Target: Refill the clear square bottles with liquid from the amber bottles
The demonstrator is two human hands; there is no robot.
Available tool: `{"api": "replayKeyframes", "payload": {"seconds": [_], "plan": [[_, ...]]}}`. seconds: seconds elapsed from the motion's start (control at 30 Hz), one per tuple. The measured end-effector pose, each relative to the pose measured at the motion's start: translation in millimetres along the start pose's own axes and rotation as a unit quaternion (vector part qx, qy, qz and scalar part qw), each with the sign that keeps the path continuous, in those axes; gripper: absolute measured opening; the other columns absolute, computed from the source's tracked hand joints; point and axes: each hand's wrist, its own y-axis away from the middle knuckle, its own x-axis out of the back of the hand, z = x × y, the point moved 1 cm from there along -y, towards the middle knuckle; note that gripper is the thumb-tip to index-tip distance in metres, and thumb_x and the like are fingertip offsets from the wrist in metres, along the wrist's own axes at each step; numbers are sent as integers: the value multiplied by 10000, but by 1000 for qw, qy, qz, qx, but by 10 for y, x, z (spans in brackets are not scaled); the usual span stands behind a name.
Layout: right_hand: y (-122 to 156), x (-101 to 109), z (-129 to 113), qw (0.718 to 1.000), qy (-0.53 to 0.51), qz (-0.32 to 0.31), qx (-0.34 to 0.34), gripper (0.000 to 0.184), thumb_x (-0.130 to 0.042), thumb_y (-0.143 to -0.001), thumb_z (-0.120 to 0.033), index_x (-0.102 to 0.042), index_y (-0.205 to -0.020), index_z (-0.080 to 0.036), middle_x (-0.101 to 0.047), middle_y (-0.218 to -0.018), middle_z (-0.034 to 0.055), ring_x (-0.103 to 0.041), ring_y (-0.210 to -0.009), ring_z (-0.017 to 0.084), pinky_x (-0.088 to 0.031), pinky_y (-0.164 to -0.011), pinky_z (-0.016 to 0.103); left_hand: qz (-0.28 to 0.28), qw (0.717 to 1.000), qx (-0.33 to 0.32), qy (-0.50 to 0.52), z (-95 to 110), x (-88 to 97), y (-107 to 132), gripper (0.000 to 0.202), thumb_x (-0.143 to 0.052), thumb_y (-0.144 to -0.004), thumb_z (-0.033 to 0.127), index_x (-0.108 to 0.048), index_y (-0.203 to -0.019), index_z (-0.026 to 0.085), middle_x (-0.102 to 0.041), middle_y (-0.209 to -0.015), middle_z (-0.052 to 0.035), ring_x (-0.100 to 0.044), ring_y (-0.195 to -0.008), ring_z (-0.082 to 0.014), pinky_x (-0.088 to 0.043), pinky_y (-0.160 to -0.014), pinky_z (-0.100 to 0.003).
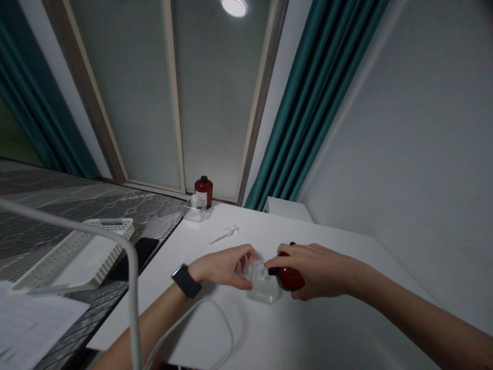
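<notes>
My right hand (311, 270) is shut around a dark red plastic bottle (291, 277), which lies tilted on its side with its black neck pointing left. My left hand (223, 267) curves over a clear acrylic holder (264, 285) and grips its upper part. The neck of the bottle reaches the holder between my two hands, and my fingers hide the exact point of contact. A white pump head (225, 234) lies on the white desk (239, 329) beyond my hands. A black watch (187, 280) sits on my left wrist.
A second dark red bottle (204, 191) stands upright at the far desk edge beside a small clear acrylic box (195, 208). At left are a white slotted basket (77, 252), a black phone (134, 259) and papers (34, 329). A white cable (204, 329) and a pale lamp arm (133, 288) cross the near area.
</notes>
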Motion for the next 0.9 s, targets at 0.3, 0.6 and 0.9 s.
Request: {"api": "replayKeyframes", "payload": {"seconds": [0.3,0.6,0.9], "plan": [[1,-18,11,1000,4,1,-1,635,-723,-717,-229,-544,-1305,-391,-589,-1168,48,-636,-954,279,-415,-746,357,0,1000,2,2,-24,-3,-10,501,-781,-692,231,-544,-1131,179,-594,-921,-5,-580,-799,-179,-467,-695,-290],[-12,-5,23,1000,7,3,1,664,-743,-714,-232,-537,-1319,-412,-594,-1191,48,-635,-965,293,-418,-745,365,-1,1000,5,5,-18,-1,-2,503,-775,-693,217,-541,-1137,181,-596,-915,-4,-580,-796,-178,-463,-693,-287],[-9,-14,29,1000,9,4,2,665,-759,-722,-228,-539,-1322,-413,-595,-1200,52,-631,-987,301,-429,-775,387,-5,1000,4,2,3,13,-3,490,-773,-699,224,-544,-1129,179,-602,-932,-12,-584,-803,-179,-472,-705,-292]]}}
